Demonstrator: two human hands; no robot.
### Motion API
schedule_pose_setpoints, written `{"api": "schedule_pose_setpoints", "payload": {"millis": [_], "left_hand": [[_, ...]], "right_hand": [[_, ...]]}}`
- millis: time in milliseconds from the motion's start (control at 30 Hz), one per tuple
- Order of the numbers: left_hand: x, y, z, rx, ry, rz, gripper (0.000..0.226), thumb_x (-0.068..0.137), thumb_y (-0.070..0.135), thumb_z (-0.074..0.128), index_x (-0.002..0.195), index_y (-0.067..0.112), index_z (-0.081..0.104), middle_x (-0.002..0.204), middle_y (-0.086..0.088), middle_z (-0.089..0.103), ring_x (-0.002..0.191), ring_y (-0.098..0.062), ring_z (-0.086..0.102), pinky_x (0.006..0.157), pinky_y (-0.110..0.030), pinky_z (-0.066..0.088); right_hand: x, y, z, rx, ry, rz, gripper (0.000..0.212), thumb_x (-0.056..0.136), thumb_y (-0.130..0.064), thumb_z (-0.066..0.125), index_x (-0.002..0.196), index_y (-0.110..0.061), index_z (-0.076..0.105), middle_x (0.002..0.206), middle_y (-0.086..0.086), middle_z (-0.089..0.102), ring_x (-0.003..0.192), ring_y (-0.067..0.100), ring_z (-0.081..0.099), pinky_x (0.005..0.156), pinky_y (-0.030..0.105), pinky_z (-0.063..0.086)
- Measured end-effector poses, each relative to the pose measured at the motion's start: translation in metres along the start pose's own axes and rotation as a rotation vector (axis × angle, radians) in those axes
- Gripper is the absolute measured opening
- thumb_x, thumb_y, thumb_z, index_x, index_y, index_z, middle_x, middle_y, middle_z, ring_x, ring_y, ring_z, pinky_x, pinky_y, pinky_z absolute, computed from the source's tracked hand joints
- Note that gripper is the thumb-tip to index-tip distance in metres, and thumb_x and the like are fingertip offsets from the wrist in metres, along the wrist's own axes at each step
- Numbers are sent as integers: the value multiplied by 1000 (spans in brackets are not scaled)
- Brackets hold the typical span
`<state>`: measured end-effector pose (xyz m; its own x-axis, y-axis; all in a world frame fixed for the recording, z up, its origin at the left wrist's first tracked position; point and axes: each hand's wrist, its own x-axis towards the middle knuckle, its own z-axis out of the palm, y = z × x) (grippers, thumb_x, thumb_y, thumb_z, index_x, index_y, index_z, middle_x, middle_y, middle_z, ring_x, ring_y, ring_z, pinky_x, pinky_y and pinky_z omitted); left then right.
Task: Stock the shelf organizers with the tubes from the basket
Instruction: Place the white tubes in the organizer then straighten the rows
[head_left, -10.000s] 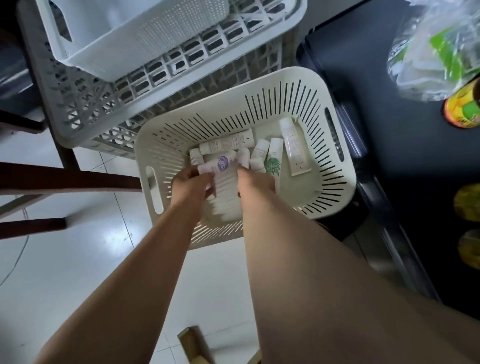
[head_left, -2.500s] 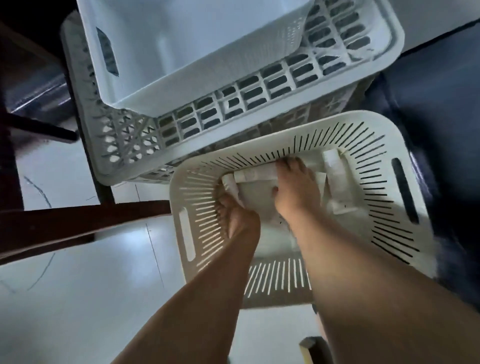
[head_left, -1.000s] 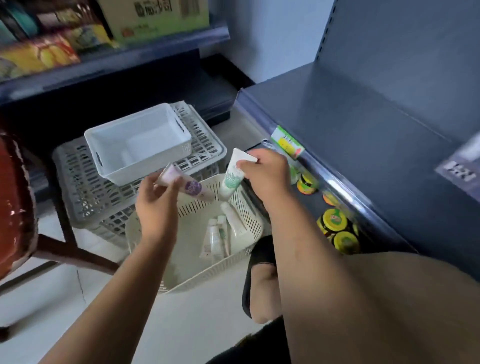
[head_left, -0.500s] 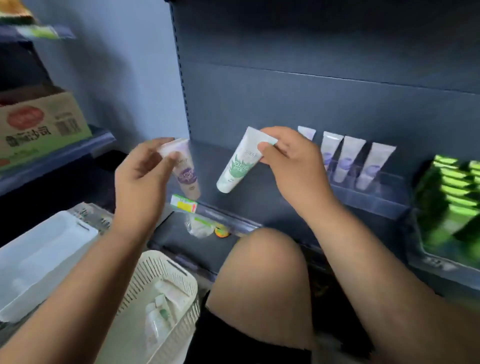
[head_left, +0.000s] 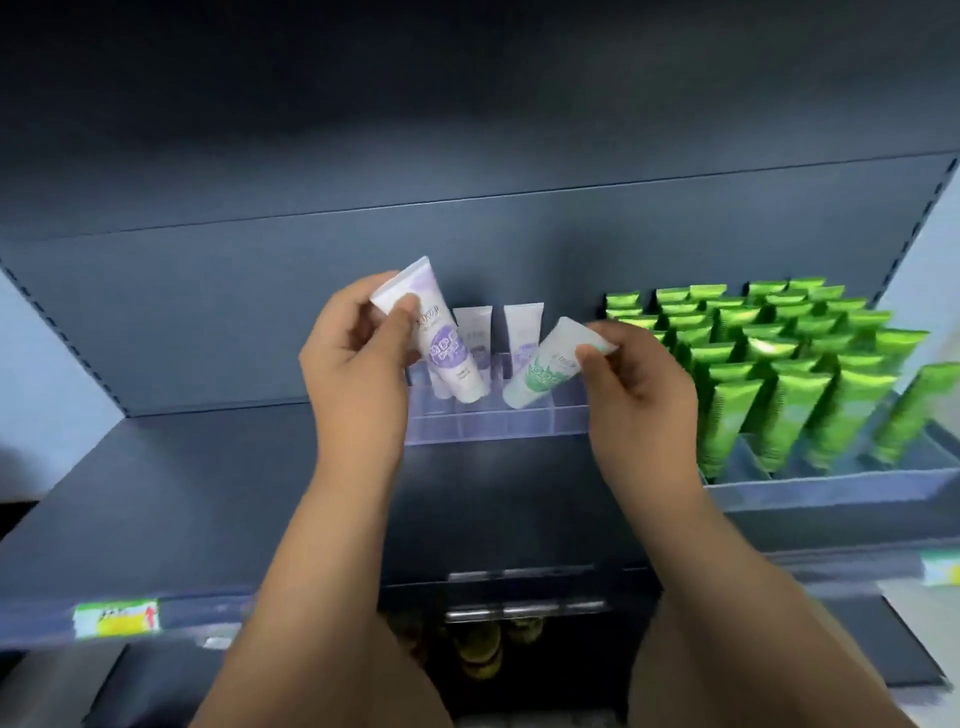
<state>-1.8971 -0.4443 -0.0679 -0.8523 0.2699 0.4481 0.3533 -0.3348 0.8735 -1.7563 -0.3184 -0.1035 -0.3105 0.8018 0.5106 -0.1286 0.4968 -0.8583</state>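
Both hands are raised over a clear plastic divided shelf organizer (head_left: 493, 423) that sits toward the far side of a dark blue-grey metal shelf (head_left: 208, 483). The left hand (head_left: 358, 364) pinches the crimped end of a white squeeze tube with a purple label (head_left: 444, 345) between thumb and fingers; the tube hangs cap-down, tilted, with its lower end at the organizer's left compartments. The right hand (head_left: 634, 384) grips the flat end of a white squeeze tube with a green leaf label (head_left: 545, 369) the same way — it slants down to the left, its cap end over a compartment near the organizer's middle. Whether either cap touches the organizer floor cannot be told.

Behind these, two more white tubes with purple print (head_left: 498, 338) stand upright in the far row. To the right, a second clear tray (head_left: 831, 488) holds many glossy green tubes (head_left: 769, 374) standing in close rows. A yellow and green price tag (head_left: 115, 617) is fixed to the shelf's near left edge.
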Motion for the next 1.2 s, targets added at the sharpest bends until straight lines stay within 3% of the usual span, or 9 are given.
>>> {"api": "schedule_pose_setpoints", "payload": {"millis": [167, 367, 567, 733, 833, 967, 1100, 1200], "left_hand": [[43, -31, 51, 86, -183, 7, 17, 91, 6, 72, 101, 18, 77, 87, -3, 71, 78, -16, 62, 80, -49, 58], [93, -55, 99, 265, -413, 92, 18, 83, 7, 79, 91, 23, 78, 81, 14, 73, 71, 1, 65, 76, -28, 59], [109, -80, 133, 369, -530, 195, 23, 77, 9, 79, 88, 29, 80, 81, 23, 73, 77, -9, 71, 80, -32, 60], [111, -94, 151, 472, -580, 215, 19, 74, 20, 76, 89, 30, 80, 84, 19, 74, 81, -8, 70, 82, -39, 59], [112, -101, 155, 631, -608, 279, 28, 70, 37, 72, 97, 47, 72, 86, 19, 74, 91, -13, 69, 88, -43, 55], [118, -109, 154, 778, -529, 345, 18, 75, 44, 71, 93, 42, 76, 90, 20, 74, 100, -11, 65, 99, -44, 43], [119, -115, 157, 854, -467, 413, 17, 78, 45, 71, 94, 40, 76, 90, 20, 71, 110, -9, 55, 90, -36, 26], [114, -121, 160, 864, -457, 442, 17, 75, 46, 73, 91, 41, 77, 84, 19, 69, 113, -7, 48, 89, -36, 22]], "right_hand": [[9, 8, -3, -44, 28, 5, 21, 97, -9, 63, 100, -29, 69, 87, -21, 71, 80, -4, 65, 72, 9, 46], [4, 15, 11, -85, 85, 73, 18, 99, -13, 61, 101, -30, 68, 81, -18, 70, 76, -3, 64, 66, 10, 45], [-14, 33, 32, -226, 75, 89, 20, 101, -16, 57, 116, -24, 67, 94, -7, 71, 85, 8, 65, 73, 22, 47], [11, 42, 34, -271, 176, 11, 20, 99, -11, 55, 115, -18, 67, 93, -2, 70, 85, 13, 65, 73, 23, 46], [19, 50, 35, -291, 215, 25, 20, 99, -12, 54, 113, -18, 67, 92, -2, 70, 83, 16, 64, 71, 28, 47], [20, 54, 39, -290, 232, 51, 19, 99, -12, 54, 110, -22, 66, 92, -3, 70, 83, 18, 65, 72, 35, 52], [16, 52, 42, -288, 255, 49, 19, 99, -11, 53, 108, -23, 65, 92, -4, 70, 85, 16, 65, 74, 37, 53], [16, 53, 42, -298, 281, 53, 19, 99, -12, 53, 110, -22, 65, 94, -4, 70, 87, 16, 66, 76, 40, 54]]}}
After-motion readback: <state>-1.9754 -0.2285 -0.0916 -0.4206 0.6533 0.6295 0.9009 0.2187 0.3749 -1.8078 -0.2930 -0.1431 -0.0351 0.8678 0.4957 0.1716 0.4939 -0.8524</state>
